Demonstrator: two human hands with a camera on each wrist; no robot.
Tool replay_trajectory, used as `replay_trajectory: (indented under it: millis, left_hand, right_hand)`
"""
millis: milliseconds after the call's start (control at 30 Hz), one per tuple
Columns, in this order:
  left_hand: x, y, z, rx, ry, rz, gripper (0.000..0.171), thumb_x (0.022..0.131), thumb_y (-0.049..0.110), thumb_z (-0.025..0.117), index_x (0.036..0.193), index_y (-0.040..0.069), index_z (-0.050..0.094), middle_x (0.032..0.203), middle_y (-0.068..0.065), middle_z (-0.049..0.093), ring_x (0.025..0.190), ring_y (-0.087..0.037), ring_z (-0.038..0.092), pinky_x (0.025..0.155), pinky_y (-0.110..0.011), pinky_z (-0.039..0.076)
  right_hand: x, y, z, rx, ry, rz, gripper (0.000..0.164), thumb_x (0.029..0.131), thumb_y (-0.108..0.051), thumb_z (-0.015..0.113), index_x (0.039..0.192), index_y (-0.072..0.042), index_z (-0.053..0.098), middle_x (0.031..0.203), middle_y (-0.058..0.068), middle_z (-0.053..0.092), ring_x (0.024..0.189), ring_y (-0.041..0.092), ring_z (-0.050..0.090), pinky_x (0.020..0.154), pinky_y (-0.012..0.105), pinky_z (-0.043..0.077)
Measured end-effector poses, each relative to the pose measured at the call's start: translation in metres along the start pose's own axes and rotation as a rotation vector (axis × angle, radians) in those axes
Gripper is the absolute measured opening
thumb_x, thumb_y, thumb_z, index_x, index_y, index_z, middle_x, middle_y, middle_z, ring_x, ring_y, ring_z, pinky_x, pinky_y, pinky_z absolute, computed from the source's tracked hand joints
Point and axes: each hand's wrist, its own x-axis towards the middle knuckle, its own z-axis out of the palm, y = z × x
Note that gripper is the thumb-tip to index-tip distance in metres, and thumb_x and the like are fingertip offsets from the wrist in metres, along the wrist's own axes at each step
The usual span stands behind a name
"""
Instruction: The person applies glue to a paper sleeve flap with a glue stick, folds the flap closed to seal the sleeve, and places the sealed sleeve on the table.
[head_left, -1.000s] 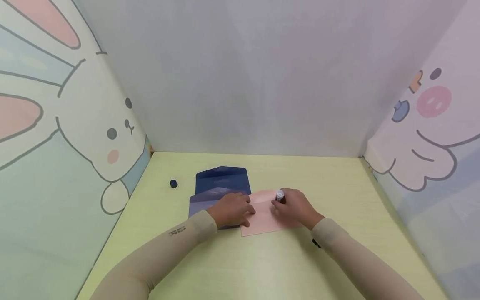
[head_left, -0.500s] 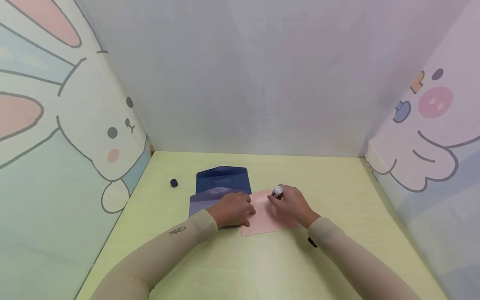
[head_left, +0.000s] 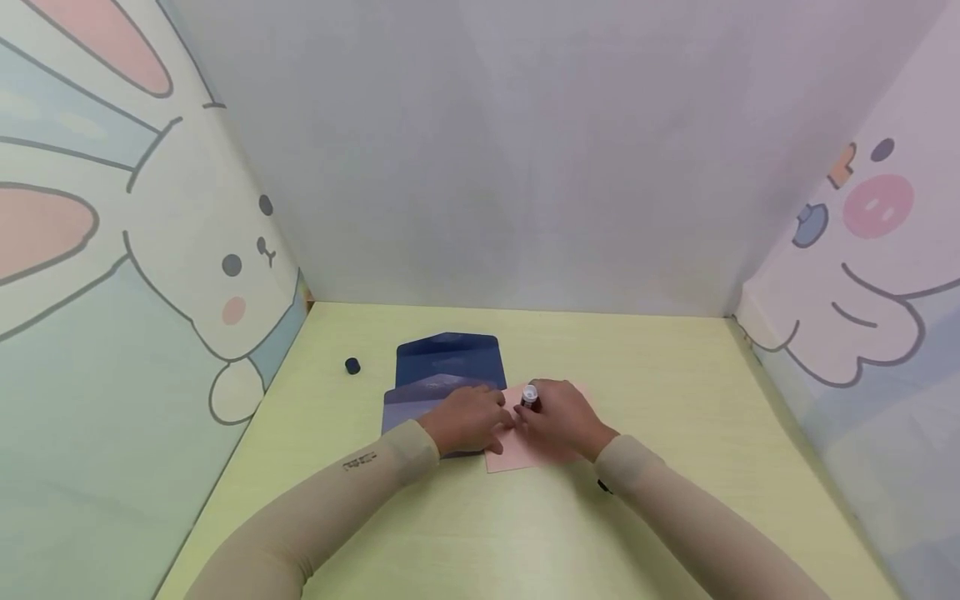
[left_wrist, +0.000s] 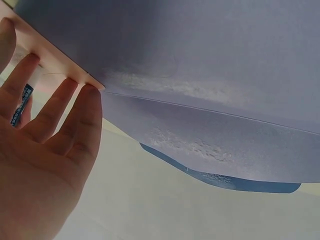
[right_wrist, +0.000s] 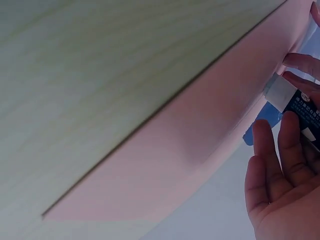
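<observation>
My right hand (head_left: 566,421) grips a glue stick (head_left: 529,396) with a white end and a dark label, tilted over the pink envelope (head_left: 517,454). In the right wrist view, the white tip of the glue stick (right_wrist: 282,92) is right at the paper near the fold. My left hand (head_left: 467,418) rests its spread fingertips along the left side of the pink envelope, which overlaps a purple envelope (head_left: 405,408). Whitish smears run along the purple envelope's flap (left_wrist: 190,142) in the left wrist view. Behind it lies a dark blue envelope (head_left: 450,360), partly covered.
A small dark cap (head_left: 352,366) stands on the pale wood-look table (head_left: 480,533), left of the envelopes. Plain grey wall (head_left: 510,167) closes off the back, with cartoon-printed panels on both sides.
My right hand has moved the glue stick leftward over the pink envelope, close to the left hand's fingers. The left hand stays in place on the paper.
</observation>
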Motion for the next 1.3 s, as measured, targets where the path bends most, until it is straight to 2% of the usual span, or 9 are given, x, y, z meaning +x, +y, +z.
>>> replay_trajectory:
  millis: [500,800,1100,1300]
  left_hand:
    - [0.001,0.0,0.001,-0.012,-0.013,-0.013,0.045,0.093,0.057,0.082,0.134,0.04,0.076,0.134,0.004,0.073,0.121,-0.018,0.068,0.106,-0.035,0.058]
    - [0.001,0.001,0.0,-0.024,-0.022,-0.02,0.044,0.093,0.056,0.082,0.134,0.04,0.076,0.135,0.005,0.073,0.121,-0.017,0.068,0.106,-0.034,0.058]
    - [0.001,0.001,-0.002,-0.022,-0.025,-0.018,0.043,0.094,0.055,0.081,0.134,0.039,0.076,0.135,0.004,0.073,0.123,-0.018,0.067,0.107,-0.035,0.058]
    - [0.001,0.0,-0.001,-0.025,-0.024,-0.017,0.043,0.094,0.055,0.081,0.133,0.039,0.076,0.135,0.004,0.074,0.122,-0.017,0.068,0.108,-0.035,0.057]
  right_hand:
    - [-0.008,0.02,-0.008,-0.094,0.042,0.022,0.024,0.099,-0.036,0.077,0.084,-0.021,0.066,0.073,-0.006,0.06,0.067,0.013,0.055,0.069,0.03,0.047]
    - [-0.013,0.033,-0.016,-0.103,0.05,0.034,0.027,0.099,-0.035,0.076,0.081,-0.02,0.062,0.072,-0.005,0.058,0.064,0.013,0.051,0.067,0.031,0.044]
    - [-0.016,0.038,-0.02,-0.124,0.068,0.027,0.028,0.099,-0.033,0.075,0.08,-0.02,0.06,0.072,-0.004,0.056,0.064,0.014,0.049,0.067,0.032,0.043]
    - [-0.017,0.038,-0.021,-0.114,0.062,0.056,0.027,0.1,-0.034,0.075,0.082,-0.018,0.061,0.072,-0.003,0.056,0.065,0.015,0.05,0.066,0.032,0.043]
